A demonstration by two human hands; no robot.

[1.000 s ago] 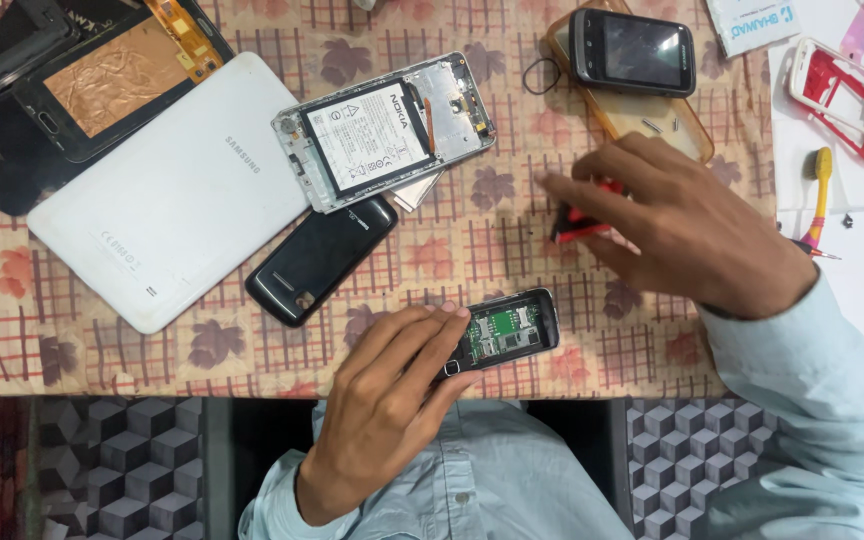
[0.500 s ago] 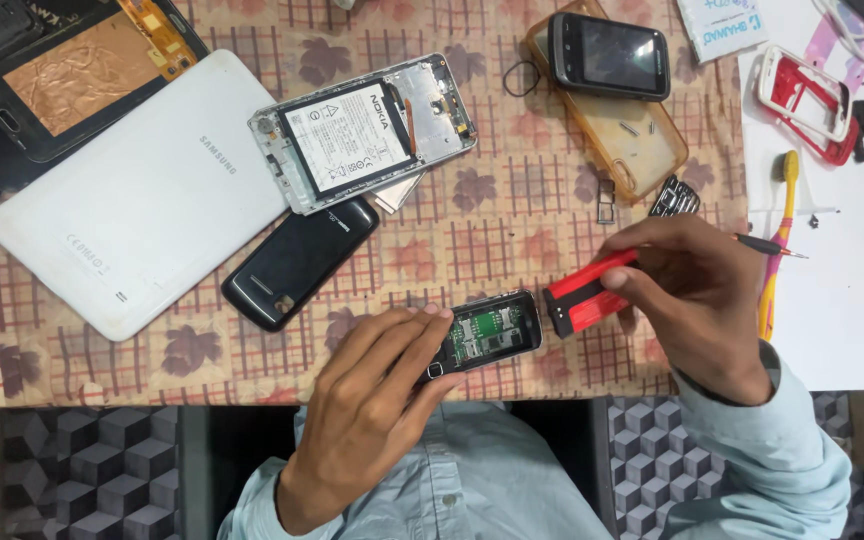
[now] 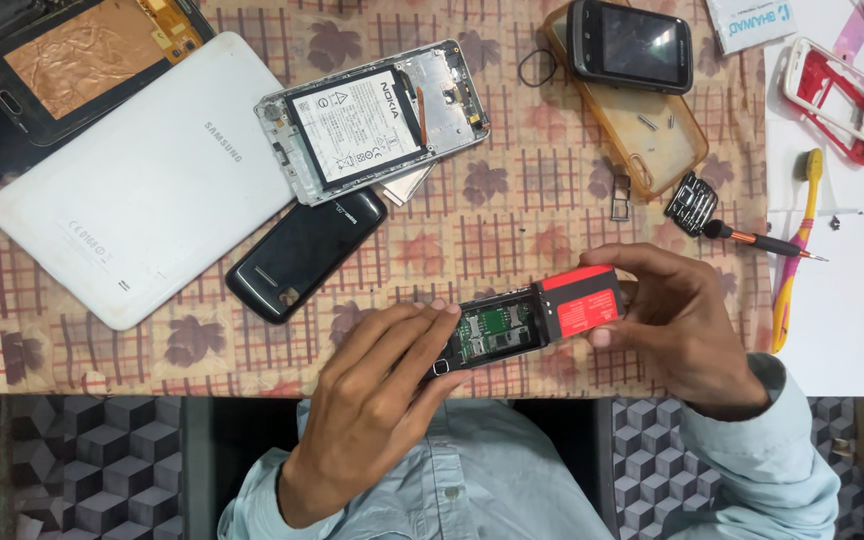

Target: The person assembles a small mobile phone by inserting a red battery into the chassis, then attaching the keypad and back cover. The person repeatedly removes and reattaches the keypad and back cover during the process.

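Two hands gripped it — our left hand (image 3: 382,395) clasped the small black open-backed phone (image 3: 492,335), light, fragile; right hand (image 3: 687,320) pinched the red rectangular battery (image 3: 582,305) beside it — edges seemed safest.

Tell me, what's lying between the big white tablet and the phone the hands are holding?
A black phone back cover lies there on the patterned cloth, between the white tablet and the opened phone, seen in the head view.
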